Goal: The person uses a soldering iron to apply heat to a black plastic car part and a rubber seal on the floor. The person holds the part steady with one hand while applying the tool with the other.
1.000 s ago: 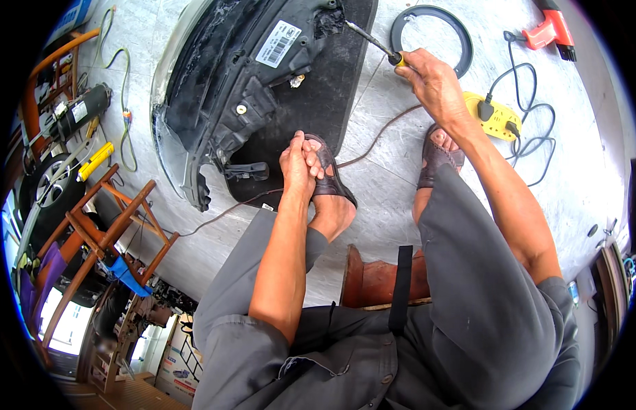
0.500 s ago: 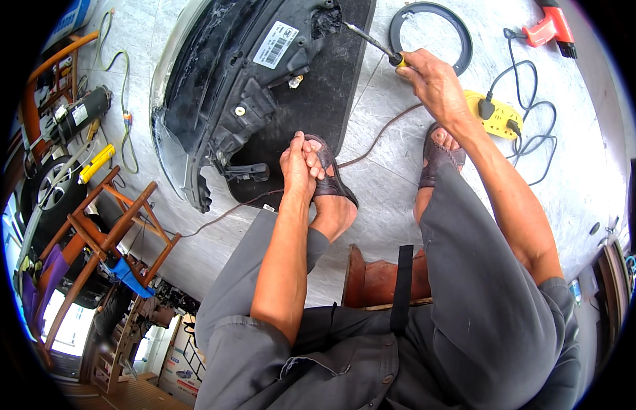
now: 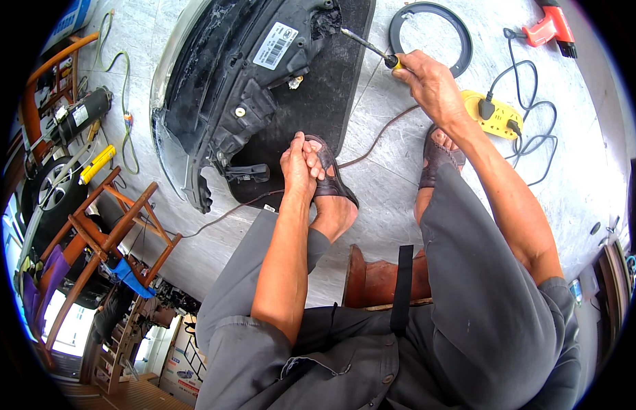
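Note:
A car headlight (image 3: pixel 215 96) with a clear lens rim and black housing lies at the upper left, partly on a black mat (image 3: pixel 325 102). My right hand (image 3: pixel 434 85) is closed around the yellow handle of a soldering iron (image 3: pixel 366 44). The iron's metal shaft slants up left, its tip just beside a rough, dark patch (image 3: pixel 326 24) at the housing's upper right corner. Whether they touch, I cannot tell. My left hand (image 3: pixel 301 165) is closed, fingers curled, over my left sandal (image 3: pixel 335 181); what it holds, if anything, is hidden.
A brown cord (image 3: pixel 383 137) crosses the floor between my feet and the mat. Right of my right hand lie a yellow power strip (image 3: pixel 492 115) and a red heat gun (image 3: pixel 550 31). A black ring (image 3: pixel 465 48) lies beyond it. Wooden stands (image 3: pixel 119 232) and a wheel (image 3: pixel 55 191) are at left.
My right hand has shifted slightly left and down with the soldering iron, whose tip has dropped a little beside the headlight's corner. My left hand and the headlight stay put.

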Demonstrator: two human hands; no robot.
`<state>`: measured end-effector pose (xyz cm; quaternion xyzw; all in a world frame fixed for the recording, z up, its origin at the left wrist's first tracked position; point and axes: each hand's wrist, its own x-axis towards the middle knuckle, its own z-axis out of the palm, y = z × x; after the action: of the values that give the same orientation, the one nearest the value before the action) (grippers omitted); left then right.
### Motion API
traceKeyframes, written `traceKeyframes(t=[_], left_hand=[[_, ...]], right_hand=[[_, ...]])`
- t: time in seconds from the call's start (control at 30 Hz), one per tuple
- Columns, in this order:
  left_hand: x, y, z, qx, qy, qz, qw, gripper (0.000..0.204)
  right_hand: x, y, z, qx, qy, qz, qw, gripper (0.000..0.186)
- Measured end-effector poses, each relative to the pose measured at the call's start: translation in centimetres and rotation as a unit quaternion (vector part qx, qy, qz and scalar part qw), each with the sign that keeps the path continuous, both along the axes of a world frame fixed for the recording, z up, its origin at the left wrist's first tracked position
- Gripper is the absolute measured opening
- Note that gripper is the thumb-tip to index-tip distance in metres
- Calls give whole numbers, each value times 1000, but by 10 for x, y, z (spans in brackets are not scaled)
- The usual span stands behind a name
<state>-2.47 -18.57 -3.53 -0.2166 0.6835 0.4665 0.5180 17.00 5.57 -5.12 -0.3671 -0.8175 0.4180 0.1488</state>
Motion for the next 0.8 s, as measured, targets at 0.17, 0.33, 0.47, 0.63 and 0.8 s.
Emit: traceKeyframes(t=[0.17, 0.33, 0.47, 0.63, 0.8], left_hand=[[0, 0, 0, 3, -2, -1, 1000, 40], [-1, -2, -1, 5, -2, 0, 1000, 39], [-1, -2, -1, 6, -1, -1, 1000, 40], [-1, -2, -2, 6, -1, -5, 1000, 40], [-1, -1, -1, 8, -3, -5, 1000, 40]], right_hand=[[1, 2, 6, -55, -33, -13, 998, 24], [1, 2, 5, -61, -21, -19, 998, 24], [0, 3, 6, -55, -20, -14, 998, 23], [-3, 1, 8, -51, -25, -2, 998, 22], [-3, -2, 7, -99, -15, -22, 995, 22]])
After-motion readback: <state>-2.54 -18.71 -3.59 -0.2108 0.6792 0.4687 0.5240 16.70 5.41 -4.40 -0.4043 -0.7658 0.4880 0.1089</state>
